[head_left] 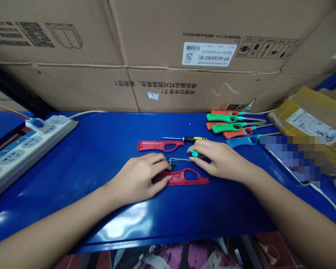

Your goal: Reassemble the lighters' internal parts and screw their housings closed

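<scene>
My left hand (pixel 145 175) curls over the left end of a red lighter shell half (pixel 189 182), thumb pressed on it. Its fingertips reach a small black part (pixel 172 166) joined to a thin pale wire (pixel 180 159). In my right hand (pixel 220 158), thumb and fingers close on a turquoise plastic piece (pixel 194 153) at the wire's other end. A second red shell half (pixel 151 145) lies just beyond my left hand, its hollow side up. Behind my right hand rests a screwdriver (pixel 194 139) with a yellow and black handle.
Several assembled lighters, green (pixel 226 127), orange (pixel 239 132) and blue (pixel 240 141), lie at the back right. A phone (pixel 289 160) with a white cable and a taped parcel (pixel 313 116) are farther right. At left is a power strip (pixel 39 140). Cardboard boxes (pixel 156 48) wall the back.
</scene>
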